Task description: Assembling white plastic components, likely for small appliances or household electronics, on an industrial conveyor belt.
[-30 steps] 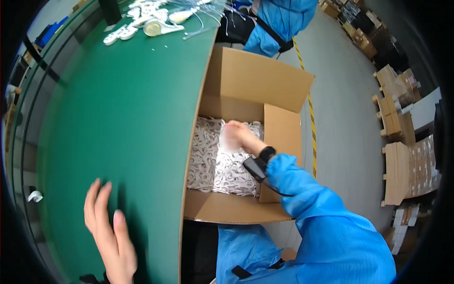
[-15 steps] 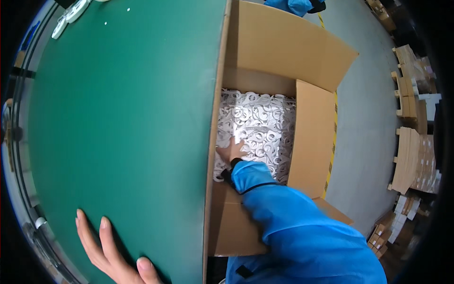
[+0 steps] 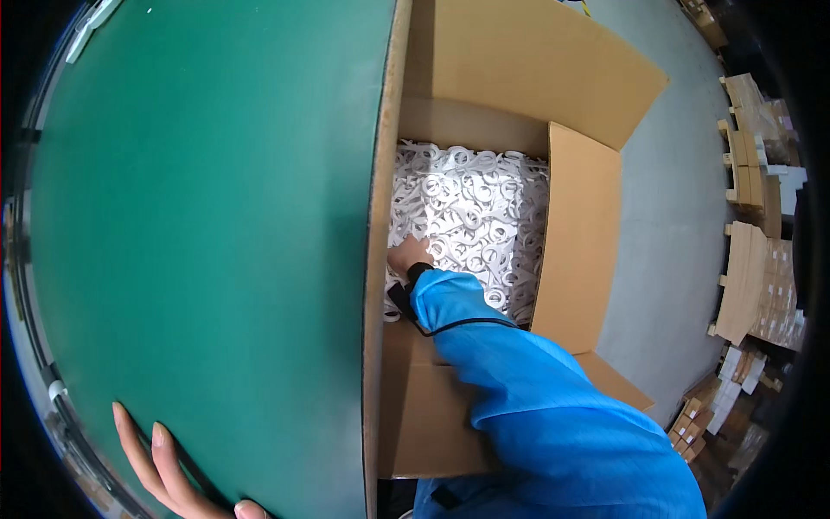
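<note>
My right hand (image 3: pixel 409 253) reaches down into an open cardboard box (image 3: pixel 475 125), at the left side of the white pieces inside. Its fingers look drawn together among the pieces, and their tips are hidden. The pieces (image 3: pixel 493 229) are flat white plastic parts, each with a ring and a tapering stem, heaped in a loose layer. To the left, my left hand (image 3: pixel 164 476) rests on the green tabletop (image 3: pixel 199 233) near its lower edge. Its fingers are stretched out and apart, with nothing in them.
The table's edge (image 3: pixel 377 233) runs along the box's left side. Raised flaps (image 3: pixel 577 233) stand around the box. Beyond the grey floor (image 3: pixel 661 190), stacked cartons on pallets (image 3: pixel 743 285) line the far right. White parts (image 3: pixel 91 30) lie at the table's upper left.
My right hand's fingers have gone from spread to drawn together over the white pieces. The view has shifted slightly, and the person in blue at the top has mostly left it.
</note>
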Available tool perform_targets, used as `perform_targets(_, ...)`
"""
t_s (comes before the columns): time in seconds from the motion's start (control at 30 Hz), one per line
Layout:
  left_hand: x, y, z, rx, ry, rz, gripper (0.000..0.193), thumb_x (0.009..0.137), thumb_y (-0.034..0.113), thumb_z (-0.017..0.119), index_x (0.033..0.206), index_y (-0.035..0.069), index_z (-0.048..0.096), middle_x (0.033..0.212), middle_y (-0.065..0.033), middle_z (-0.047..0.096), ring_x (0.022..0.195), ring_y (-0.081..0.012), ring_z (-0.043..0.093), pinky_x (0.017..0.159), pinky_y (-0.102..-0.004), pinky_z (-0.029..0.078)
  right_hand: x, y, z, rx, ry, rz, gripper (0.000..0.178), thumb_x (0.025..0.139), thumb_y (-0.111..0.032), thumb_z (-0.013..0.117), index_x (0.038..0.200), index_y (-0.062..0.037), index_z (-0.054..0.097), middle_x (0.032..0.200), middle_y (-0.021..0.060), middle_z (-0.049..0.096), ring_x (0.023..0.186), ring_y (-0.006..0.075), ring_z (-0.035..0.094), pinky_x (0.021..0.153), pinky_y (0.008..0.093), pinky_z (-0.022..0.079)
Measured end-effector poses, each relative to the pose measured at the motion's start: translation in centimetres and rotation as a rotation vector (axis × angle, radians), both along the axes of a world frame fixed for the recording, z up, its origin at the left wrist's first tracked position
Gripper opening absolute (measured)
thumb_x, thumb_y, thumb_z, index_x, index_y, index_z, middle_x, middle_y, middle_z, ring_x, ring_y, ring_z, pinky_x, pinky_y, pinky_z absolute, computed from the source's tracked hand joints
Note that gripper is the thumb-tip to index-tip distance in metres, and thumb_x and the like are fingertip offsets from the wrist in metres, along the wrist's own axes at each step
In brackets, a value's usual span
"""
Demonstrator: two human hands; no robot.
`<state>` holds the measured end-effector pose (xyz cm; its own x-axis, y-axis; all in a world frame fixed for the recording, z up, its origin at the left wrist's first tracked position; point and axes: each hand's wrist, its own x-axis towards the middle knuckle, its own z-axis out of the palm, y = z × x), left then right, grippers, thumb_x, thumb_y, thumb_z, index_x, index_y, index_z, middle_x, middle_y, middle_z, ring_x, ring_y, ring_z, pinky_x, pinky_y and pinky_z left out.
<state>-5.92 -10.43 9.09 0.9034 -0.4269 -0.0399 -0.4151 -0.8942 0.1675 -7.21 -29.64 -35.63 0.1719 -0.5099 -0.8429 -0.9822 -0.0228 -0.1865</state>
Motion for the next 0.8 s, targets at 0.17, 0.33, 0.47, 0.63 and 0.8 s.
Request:
perform_targets(0.17, 0.1, -0.3, 0.2, 0.023, -0.038, -0.023, 0.063, 0.099, 0.052, 0.031, 0.142, 0.006, 0.041, 0.15, -0.0273, 0.027, 0.135, -0.0406, 0.032, 0.109, -0.0584, 0.027, -1.5, 0.8, -5.0, -0.015, -0.092, 0.169, 0.076, 0.064, -0.04, 0.079, 0.127, -0.0025, 0.057, 0.141, 0.027, 0.035, 0.12, 0.0489, 0.048, 0.098, 0.0463, 0.047)
perform_targets(0.33, 0.5, 0.1, -0.2, 0.038, -0.071, -0.112, 0.058, 0.099, 0.045, 0.036, 0.139, 0.004, 0.045, 0.146, -0.0295, 0.032, 0.133, -0.0441, 0.034, 0.108, -0.0567, 0.027, -0.1, 1.2, -3.0, -0.006, -0.011, 0.149, 0.079, 0.063, -0.043, 0.078, 0.128, -0.0053, 0.056, 0.142, 0.0256, 0.037, 0.125, 0.0433, 0.046, 0.104, 0.0529, 0.039)
perform_targets(0.47, 0.7, 0.5, 0.1, 0.043, -0.043, -0.099, 0.056, 0.097, 0.043, 0.041, 0.137, 0.005, 0.048, 0.145, -0.0305, 0.034, 0.131, -0.0454, 0.035, 0.107, -0.0568, 0.028, 0.0, 1.9, -2.8, -0.155, -0.039, 0.102, 0.074, 0.064, -0.04, 0.079, 0.126, -0.0051, 0.059, 0.146, 0.027, 0.032, 0.127, 0.0453, 0.045, 0.102, 0.0529, 0.04)
perform_targets(0.63, 0.3, 0.9, 1.5, 0.096, -0.128, -0.063, 0.054, 0.095, 0.037, 0.044, 0.136, 0.003, 0.047, 0.147, -0.0254, 0.033, 0.133, -0.0392, 0.034, 0.108, -0.0518, 0.025, 0.2, 3.7, -4.6, -0.046, -0.315, 0.289, 0.06, 0.064, -0.036, 0.08, 0.102, 0.0091, 0.066, 0.101, 0.0268, 0.067, 0.099, 0.0353, 0.066, 0.088, 0.0385, 0.053)
perform_targets(0.8, -0.2, 0.5, -0.4, -0.046, -0.092, -0.003, 0.053, 0.089, 0.034, 0.05, 0.137, 0.01, 0.05, 0.149, -0.0215, 0.032, 0.138, -0.0413, 0.027, 0.11, -0.0564, 0.015, -2.2, -1.3, -7.4, 0.273, -0.418, 0.456, 0.059, 0.062, -0.03, 0.08, 0.099, 0.0126, 0.063, 0.089, 0.0222, 0.068, 0.082, 0.0289, 0.067, 0.073, 0.0362, 0.053)
